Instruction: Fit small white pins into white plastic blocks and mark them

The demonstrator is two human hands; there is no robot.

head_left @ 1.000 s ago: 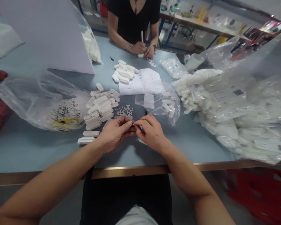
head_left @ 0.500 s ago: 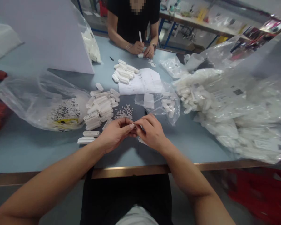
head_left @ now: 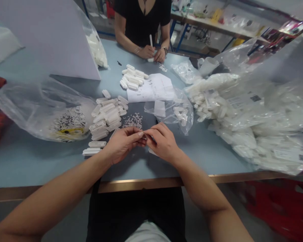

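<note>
You're in an assembly workshop: your blue-grey surface (head_left: 40,168) with its metal-trimmed front edge (head_left: 141,185) carries labelled plastic bags (head_left: 255,134) of small white plastic parts (head_left: 106,116), a co-worker (head_left: 141,27) works across from you, and a cluttered workbench (head_left: 212,20) on blue steel legs stands behind.

The pinched piece (head_left: 144,135) is lost behind the fingers (head_left: 155,131) — too small to tell.

The left forearm (head_left: 65,190) and right forearm (head_left: 202,191) angle inward, bringing the left hand (head_left: 123,145) and right hand (head_left: 164,143) together, their 2 sets of fingertips (head_left: 140,134) pinched close at centre.
</note>
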